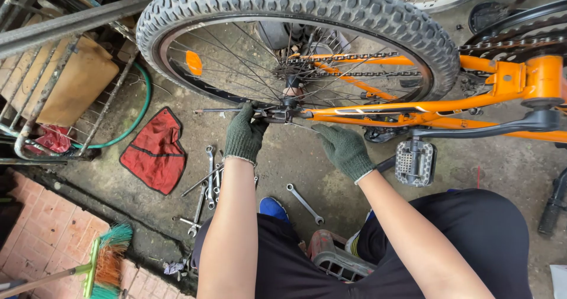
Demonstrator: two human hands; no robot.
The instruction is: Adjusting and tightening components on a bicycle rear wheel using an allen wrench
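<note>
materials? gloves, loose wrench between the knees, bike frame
Gloves, left hand and right hand: dark green knit fabric, ribbed cuffs. Wrench: likely steel, bright silvery sheen. Frame: probably metal tube, glossy orange paint.

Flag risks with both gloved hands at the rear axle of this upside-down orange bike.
1. The left hand and right hand work right beside the thin steel spokes and the dark chain; if the knobby black rear wheel turns, glove fabric could snag.
2. Loose silver wrenches lie on the concrete floor by the person's feet; a slip or trip seems possible.
</note>
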